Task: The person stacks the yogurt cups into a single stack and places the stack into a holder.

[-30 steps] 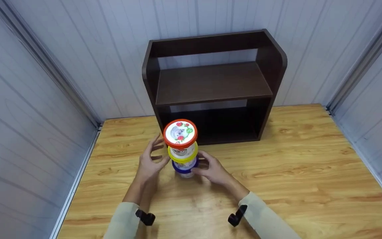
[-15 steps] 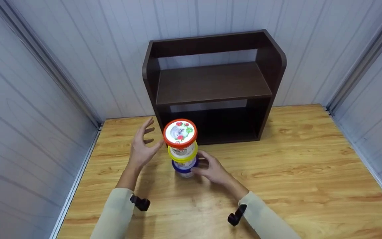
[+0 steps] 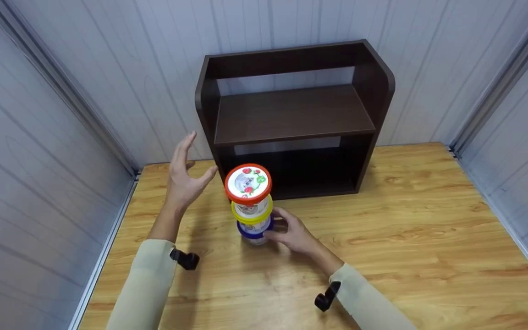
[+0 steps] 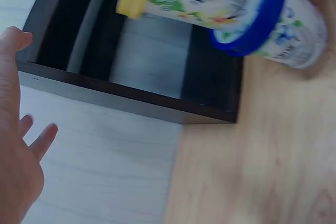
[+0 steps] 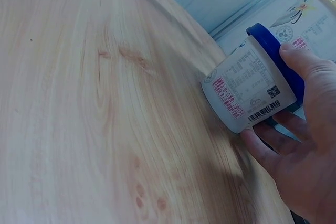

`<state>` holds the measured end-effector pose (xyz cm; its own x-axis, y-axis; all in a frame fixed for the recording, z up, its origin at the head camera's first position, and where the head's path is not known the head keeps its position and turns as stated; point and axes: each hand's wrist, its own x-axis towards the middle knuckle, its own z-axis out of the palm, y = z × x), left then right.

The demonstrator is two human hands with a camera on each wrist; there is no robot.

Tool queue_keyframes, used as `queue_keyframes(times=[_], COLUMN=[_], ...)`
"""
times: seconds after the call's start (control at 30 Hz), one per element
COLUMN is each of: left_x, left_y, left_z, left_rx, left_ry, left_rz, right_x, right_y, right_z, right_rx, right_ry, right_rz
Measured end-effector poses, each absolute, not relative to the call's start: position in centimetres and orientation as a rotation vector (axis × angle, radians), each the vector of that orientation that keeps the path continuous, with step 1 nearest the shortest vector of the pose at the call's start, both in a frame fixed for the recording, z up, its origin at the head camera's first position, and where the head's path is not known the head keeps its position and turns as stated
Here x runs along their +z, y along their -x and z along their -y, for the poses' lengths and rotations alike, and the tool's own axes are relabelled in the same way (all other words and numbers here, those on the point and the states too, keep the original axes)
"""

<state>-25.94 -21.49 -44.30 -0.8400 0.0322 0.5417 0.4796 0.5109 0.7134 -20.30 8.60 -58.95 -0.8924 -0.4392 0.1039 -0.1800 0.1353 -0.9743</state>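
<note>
Three round printed tubs stand stacked upright on the wooden tabletop (image 3: pixel 410 238). A red-lidded tub (image 3: pixel 248 183) with strawberry pictures is on top, a yellow-lidded tub (image 3: pixel 251 222) is in the middle, and a blue-lidded tub (image 5: pixel 247 82) is at the bottom. My right hand (image 3: pixel 294 234) grips the lowest tub from the right, its thumb against the blue lid and its fingers round the far side. Up and left of the stack, my left hand (image 3: pixel 184 181) is raised, fingers spread and apart from the tubs. In the left wrist view, the top tub is partly cut off.
A dark brown two-tier shelf (image 3: pixel 296 114) stands right behind the stack, against the pale panelled back wall (image 3: pixel 154 68). Side walls (image 3: pixel 30 183) border the table on both sides. A black wrist camera (image 3: pixel 185 259) sits on each sleeve.
My left hand has drawn away from beside the stack, moving up and to the left, and its fingers have spread. The right hand and the tubs have stayed in place.
</note>
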Motion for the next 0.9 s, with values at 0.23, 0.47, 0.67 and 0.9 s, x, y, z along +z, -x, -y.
queue_keyframes(times=[0.23, 0.47, 0.67, 0.9], left_x=[-42.0, -41.3, -41.6, -40.6], left_y=[26.9, 27.9, 28.3, 28.9], left_z=[21.0, 20.1, 19.9, 19.8], left_rx=[-1.277, -1.292, -1.371, -1.448], left_ry=[0.438, 0.432, 0.419, 0.390], left_rz=[2.260, 2.264, 2.236, 2.193], right_x=[-59.1, -59.7, -59.9, -59.9], right_y=[20.2, 20.0, 19.8, 19.8], right_z=[-8.5, -7.8, -6.9, -6.6], right_rx=[-1.844, -1.898, -1.946, -1.961], right_ry=[0.567, 0.504, 0.441, 0.423], right_rz=[-2.187, -2.165, -2.143, -2.150])
